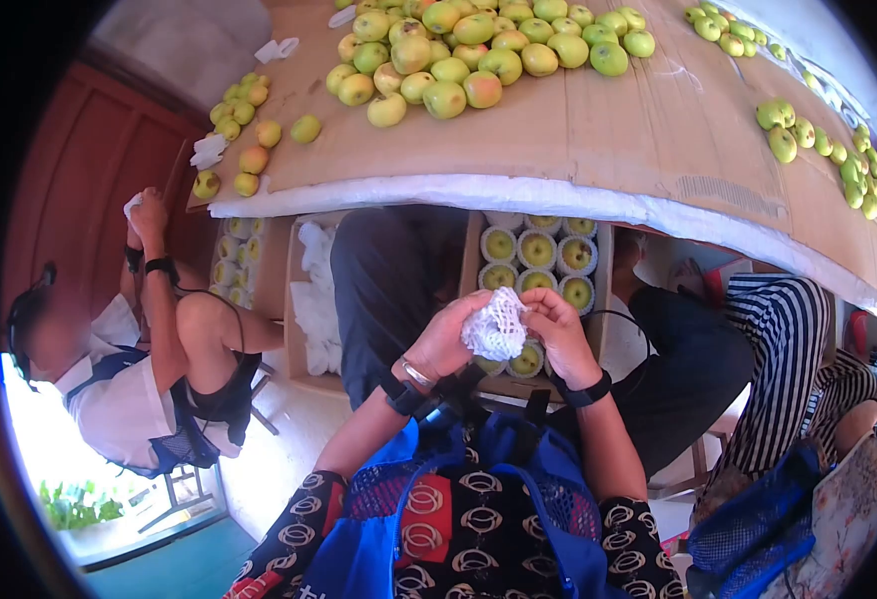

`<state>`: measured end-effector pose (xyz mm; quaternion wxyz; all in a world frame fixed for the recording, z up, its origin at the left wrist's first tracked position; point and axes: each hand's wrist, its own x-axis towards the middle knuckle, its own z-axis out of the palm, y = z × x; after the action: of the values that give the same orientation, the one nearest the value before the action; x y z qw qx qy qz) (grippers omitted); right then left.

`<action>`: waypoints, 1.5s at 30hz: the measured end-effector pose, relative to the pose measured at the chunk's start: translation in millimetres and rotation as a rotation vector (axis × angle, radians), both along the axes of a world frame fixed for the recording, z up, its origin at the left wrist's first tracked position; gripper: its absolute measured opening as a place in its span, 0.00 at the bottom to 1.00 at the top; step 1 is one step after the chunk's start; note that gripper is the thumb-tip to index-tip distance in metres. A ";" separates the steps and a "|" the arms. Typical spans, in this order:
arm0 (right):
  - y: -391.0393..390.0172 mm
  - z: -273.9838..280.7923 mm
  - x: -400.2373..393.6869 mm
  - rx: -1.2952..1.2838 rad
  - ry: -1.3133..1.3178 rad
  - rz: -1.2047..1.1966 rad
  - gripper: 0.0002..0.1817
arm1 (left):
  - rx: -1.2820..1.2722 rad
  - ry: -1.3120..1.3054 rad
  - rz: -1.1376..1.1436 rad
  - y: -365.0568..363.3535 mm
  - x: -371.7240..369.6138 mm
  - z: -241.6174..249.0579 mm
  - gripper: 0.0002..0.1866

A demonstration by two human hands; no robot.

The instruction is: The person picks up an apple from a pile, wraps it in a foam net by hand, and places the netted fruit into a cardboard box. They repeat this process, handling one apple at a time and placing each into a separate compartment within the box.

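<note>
A white foam net (496, 325) is between my two hands, in front of my chest. My left hand (442, 337) is closed around its left side. With the fingers of my right hand (564, 339) I pinch its right edge. Whether an apple sits inside the net cannot be made out. Just below and beyond my hands stands a cardboard box (605, 262) between my legs. Several yellow-green apples (537, 250) lie in it, each in a white foam net. My hands and forearms hide part of the box's near end.
A cardboard-covered table (578, 150) bears a big apple pile (448, 60), with more apples (863, 175) at the right. Another box holds foam nets (316, 299) at my left. One person (139, 359) sits at the left; striped trousers (778, 329) show another at the right.
</note>
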<state>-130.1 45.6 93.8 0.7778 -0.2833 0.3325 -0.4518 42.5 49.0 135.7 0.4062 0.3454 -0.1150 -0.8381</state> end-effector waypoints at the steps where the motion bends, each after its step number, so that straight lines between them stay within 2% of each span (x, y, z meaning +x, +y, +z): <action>1: -0.2 2.7 -0.8 0.010 -0.008 0.017 0.09 | 0.003 0.002 -0.005 0.9 -1.0 -6.8 0.13; 3: -1.2 3.3 0.2 0.017 -0.019 0.036 0.09 | -0.266 -0.444 0.054 2.2 -3.3 -13.7 0.12; 5: -0.5 -5.3 3.5 -0.084 0.104 0.139 0.09 | -0.256 -0.404 0.083 -0.6 -2.0 -15.7 0.14; 6: 0.3 -9.0 4.6 -0.081 0.102 0.143 0.09 | -0.244 -0.361 0.111 -0.8 -1.2 -15.9 0.16; 8: 0.6 -14.3 4.4 -0.066 0.209 0.298 0.10 | -0.236 -0.357 0.144 -0.8 3.0 -20.0 0.17; 10: 1.1 -15.4 3.9 -0.021 0.210 0.291 0.11 | -0.230 -0.354 0.170 -2.5 4.9 -21.4 0.17; 12: 0.1 -15.3 2.6 0.021 0.213 0.294 0.11 | -0.019 -0.308 0.091 -4.2 2.8 -10.8 0.17; 14: -6.5 -13.5 -3.9 0.167 -0.003 0.063 0.14 | 0.010 -0.221 0.056 -2.5 0.1 -3.1 0.17; 15: -9.0 -11.1 -8.4 0.168 0.000 0.057 0.14 | 0.038 -0.134 0.011 -2.9 -1.7 -1.6 0.18; 18: -13.5 -5.2 -15.1 0.346 -0.486 0.082 0.21 | 0.023 -0.124 -0.073 0.1 -3.2 -8.4 0.20; 19: -13.9 -6.0 -14.1 0.347 -0.485 0.090 0.21 | 0.022 -0.125 -0.065 0.8 -1.1 -12.8 0.20; 21: -15.1 -10.7 -11.9 0.320 -0.628 0.076 0.20 | -0.127 0.074 -0.179 -0.9 0.5 -12.2 0.21; 22: -14.8 -13.2 -9.3 0.320 -0.630 0.073 0.20 | -0.126 -0.032 -0.172 2.6 -1.3 -10.6 0.21; 26: -14.9 -8.4 -3.2 0.285 -0.521 0.086 0.17 | -0.110 -0.066 -0.194 2.7 -2.9 -2.7 0.21; 28: -14.4 3.1 -2.8 0.281 -0.437 0.044 0.16 | 0.105 -0.032 -0.079 4.1 -9.8 8.8 0.21; 29: -12.9 0.2 -1.7 0.283 -0.436 0.041 0.16 | 0.108 -0.031 -0.082 3.6 -9.2 6.8 0.21; 31: -9.5 -7.7 1.1 0.126 -0.259 0.090 0.16 | -0.069 -0.140 -0.125 1.9 -6.8 -1.5 0.20; 32: -9.0 0.0 4.2 0.235 -0.386 0.149 0.15 | -0.040 -0.113 -0.066 1.1 -6.9 -4.1 0.18; 33: -8.4 -1.0 8.4 0.232 -0.388 0.152 0.15 | -0.043 -0.116 -0.064 0.0 -5.5 -6.3 0.18; 35: -1.8 -13.4 17.4 0.264 -0.392 0.156 0.15 | -0.121 0.006 0.112 -0.4 -2.5 -9.0 0.16; 36: 0.3 -24.6 25.6 0.349 -0.543 0.126 0.16 | -0.116 0.067 0.119 -2.7 -1.3 -8.0 0.11; 37: 4.7 -34.3 23.9 0.349 -0.540 0.127 0.16 | -0.116 0.069 0.121 -3.2 -2.2 -6.6 0.11; 39: 5.6 -21.1 23.2 0.154 -0.454 0.048 0.17 | -0.111 -0.061 0.115 -4.8 -1.9 -2.9 0.09; 41: -0.9 -20.3 20.0 0.162 -0.497 0.064 0.17 | -0.117 0.001 0.117 -6.4 5.4 -7.2 0.12; 43: -1.9 -6.6 12.1 0.242 -0.513 0.087 0.16 | -0.177 -0.082 0.187 -6.0 6.3 -8.9 0.12; 44: -2.0 -11.1 12.8 0.227 -0.324 0.089 0.16 | -0.174 -0.044 0.211 -5.2 6.6 -8.6 0.12; 45: -1.4 -13.8 11.1 0.225 -0.324 0.087 0.16 | -0.176 -0.043 0.208 -5.2 4.8 -7.7 0.12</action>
<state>-119.0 44.2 80.0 0.8666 -0.1324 0.2390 -0.4175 47.3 43.8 128.1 0.5172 0.3364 -0.1604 -0.7705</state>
